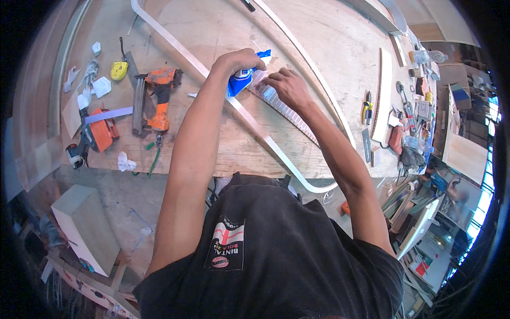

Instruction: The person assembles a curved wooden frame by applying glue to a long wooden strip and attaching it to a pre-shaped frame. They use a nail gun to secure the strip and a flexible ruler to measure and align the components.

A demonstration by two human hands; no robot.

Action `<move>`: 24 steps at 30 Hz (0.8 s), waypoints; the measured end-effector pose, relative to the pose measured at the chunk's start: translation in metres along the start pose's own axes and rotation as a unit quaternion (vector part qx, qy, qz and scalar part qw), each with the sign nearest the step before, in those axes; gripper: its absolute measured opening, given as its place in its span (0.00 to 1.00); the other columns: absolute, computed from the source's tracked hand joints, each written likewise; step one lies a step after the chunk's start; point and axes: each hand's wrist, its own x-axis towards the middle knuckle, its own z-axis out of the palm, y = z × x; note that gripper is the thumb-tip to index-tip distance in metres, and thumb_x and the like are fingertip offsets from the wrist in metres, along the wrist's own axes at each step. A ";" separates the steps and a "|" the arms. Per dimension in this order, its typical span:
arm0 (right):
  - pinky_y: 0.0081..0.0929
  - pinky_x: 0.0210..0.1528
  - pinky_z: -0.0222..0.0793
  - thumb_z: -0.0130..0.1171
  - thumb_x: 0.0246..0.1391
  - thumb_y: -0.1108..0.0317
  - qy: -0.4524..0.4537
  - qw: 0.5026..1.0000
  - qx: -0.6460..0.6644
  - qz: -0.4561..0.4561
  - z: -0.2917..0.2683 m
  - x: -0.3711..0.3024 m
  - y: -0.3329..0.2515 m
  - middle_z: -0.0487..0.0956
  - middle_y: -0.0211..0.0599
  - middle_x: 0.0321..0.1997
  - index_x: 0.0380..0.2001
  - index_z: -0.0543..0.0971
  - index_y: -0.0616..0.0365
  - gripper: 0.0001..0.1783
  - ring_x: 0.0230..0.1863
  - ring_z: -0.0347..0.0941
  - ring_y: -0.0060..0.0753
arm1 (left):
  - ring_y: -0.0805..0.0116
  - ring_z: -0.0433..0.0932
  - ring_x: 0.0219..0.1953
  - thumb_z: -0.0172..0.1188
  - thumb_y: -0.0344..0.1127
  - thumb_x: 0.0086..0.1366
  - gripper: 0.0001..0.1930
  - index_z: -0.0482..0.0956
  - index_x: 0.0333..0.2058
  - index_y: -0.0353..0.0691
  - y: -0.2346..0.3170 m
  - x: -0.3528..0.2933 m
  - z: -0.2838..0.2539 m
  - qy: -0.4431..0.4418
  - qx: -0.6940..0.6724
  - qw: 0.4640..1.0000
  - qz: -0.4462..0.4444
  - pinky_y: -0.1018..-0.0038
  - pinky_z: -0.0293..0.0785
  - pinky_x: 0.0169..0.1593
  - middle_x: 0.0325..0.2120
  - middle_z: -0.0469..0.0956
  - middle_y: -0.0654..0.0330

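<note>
A blue-and-white plastic packet (240, 84) is gripped in my left hand (237, 61), its crumpled top sticking up past the fingers. Close to its right, my right hand (290, 88) has its fingers curled and pressed together; what they pinch is too small to make out. Below both hands a slotted strip (289, 114) lies slantwise on the wooden workbench (212, 149), its upper end near my right fingertips. A long pale frame strip (254, 126) with bent corners runs around the slotted strip, passing under my left forearm.
An orange-and-black nail gun (159, 98), a yellow tape measure (119, 70), another orange tool (101, 130) and crumpled paper (126, 161) lie at left. Pliers (367, 110), a pale curved strip (381, 95) and bottles (427, 56) lie right. A box-like cabinet (87, 226) stands below the bench.
</note>
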 end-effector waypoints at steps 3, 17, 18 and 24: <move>0.34 0.52 0.73 0.53 0.57 0.69 -0.061 0.998 -0.021 -0.014 0.006 -0.007 0.000 0.84 0.25 0.46 0.48 0.84 0.41 0.17 0.49 0.76 0.32 | 0.64 0.78 0.35 0.68 0.46 0.57 0.26 0.79 0.45 0.30 0.002 -0.002 -0.003 0.001 0.002 1.000 0.000 0.64 0.73 0.40 0.36 0.81 0.52; 0.33 0.55 0.74 0.52 0.58 0.67 0.011 1.000 0.015 -0.016 -0.003 -0.007 -0.005 0.81 0.29 0.49 0.52 0.82 0.49 0.19 0.51 0.75 0.34 | 0.72 0.80 0.29 0.71 0.39 0.58 0.17 0.82 0.40 0.34 -0.019 0.006 -0.028 -0.043 -0.174 0.984 0.014 0.72 0.76 0.32 0.33 0.82 0.58; 0.32 0.55 0.74 0.53 0.58 0.67 0.033 0.999 0.008 -0.028 0.005 0.002 -0.006 0.80 0.29 0.50 0.52 0.82 0.50 0.19 0.52 0.75 0.34 | 0.73 0.80 0.29 0.70 0.39 0.58 0.16 0.82 0.40 0.34 -0.019 0.005 -0.030 -0.049 -0.189 0.981 0.013 0.72 0.76 0.31 0.32 0.82 0.58; 0.32 0.56 0.74 0.54 0.55 0.66 -0.014 0.997 -0.017 -0.067 0.021 0.015 0.002 0.79 0.29 0.50 0.54 0.81 0.51 0.22 0.51 0.74 0.34 | 0.71 0.79 0.28 0.70 0.40 0.57 0.16 0.83 0.38 0.34 -0.025 0.008 -0.024 -0.050 -0.176 0.983 0.010 0.71 0.75 0.33 0.32 0.83 0.57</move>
